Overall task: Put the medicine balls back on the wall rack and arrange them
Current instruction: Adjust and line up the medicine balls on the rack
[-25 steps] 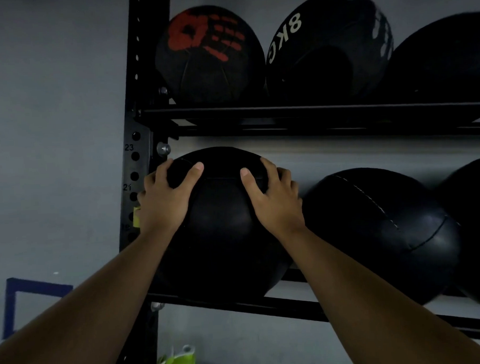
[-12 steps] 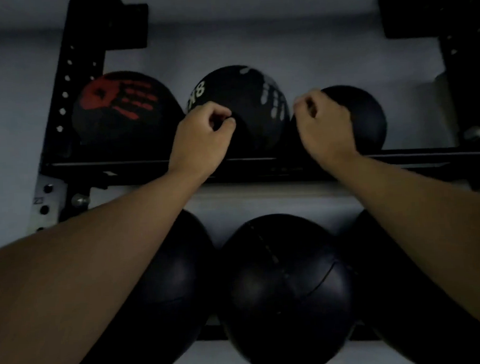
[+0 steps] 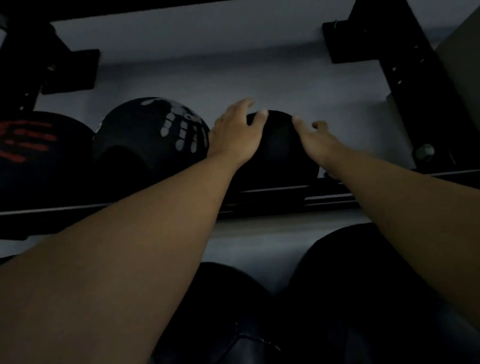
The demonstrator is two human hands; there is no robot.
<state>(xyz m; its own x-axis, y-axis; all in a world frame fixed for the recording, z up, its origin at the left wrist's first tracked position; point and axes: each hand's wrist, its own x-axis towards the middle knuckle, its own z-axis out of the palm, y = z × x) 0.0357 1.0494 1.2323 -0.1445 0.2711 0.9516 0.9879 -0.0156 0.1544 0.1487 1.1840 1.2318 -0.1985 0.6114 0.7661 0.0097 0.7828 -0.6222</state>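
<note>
A small plain black medicine ball (image 3: 278, 150) sits at the right end of the upper shelf rail (image 3: 261, 200) of the black wall rack. My left hand (image 3: 236, 129) lies on its upper left side, thumb over the top. My right hand (image 3: 317, 142) presses its right side with the fingers spread. To the left stand a black ball with a white handprint (image 3: 154, 136) and one with a red handprint (image 3: 25, 152). Two larger black balls (image 3: 234, 319) (image 3: 362, 300) rest on the lower shelf under my arms.
Black rack uprights stand at the left (image 3: 22, 67) and right (image 3: 410, 72) against a grey wall. A gap of shelf lies between the small ball and the right upright. The scene is dim.
My hands left the lower-shelf ball, rose to the upper shelf, and moved right onto the small plain ball. The view tilted up and closer.
</note>
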